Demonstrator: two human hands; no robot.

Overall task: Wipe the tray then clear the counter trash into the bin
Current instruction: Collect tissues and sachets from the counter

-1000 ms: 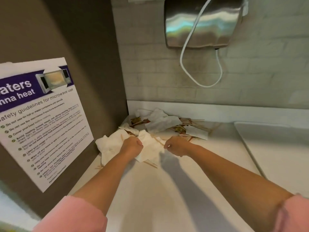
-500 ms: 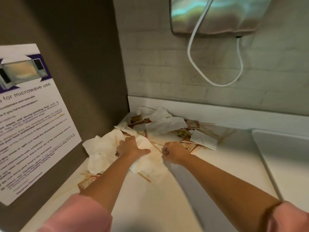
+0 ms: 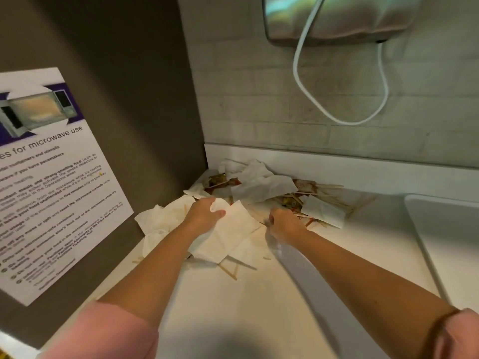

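Note:
A pile of trash [image 3: 261, 187] lies in the far left corner of the white counter [image 3: 259, 307]: crumpled white napkins, sauce packets and wooden stir sticks. My left hand [image 3: 204, 215] grips a bunch of stained napkins [image 3: 225, 237] at the near side of the pile. My right hand [image 3: 283, 224] is curled into a fist at the pile's edge, fingers down among sticks and packets; what it holds is hidden. A white tray [image 3: 445, 234] lies at the right edge of the counter.
A dark side wall with a microwave-use poster [image 3: 51, 182] closes off the left. A steel hand dryer [image 3: 337, 19] with a looping white cord [image 3: 337, 120] hangs on the tiled back wall. Loose sticks [image 3: 230, 270] lie in front of the napkins.
The view has tipped down and moved closer. My left hand has gathered more napkin toward me, and my right hand has shifted slightly right into the sticks.

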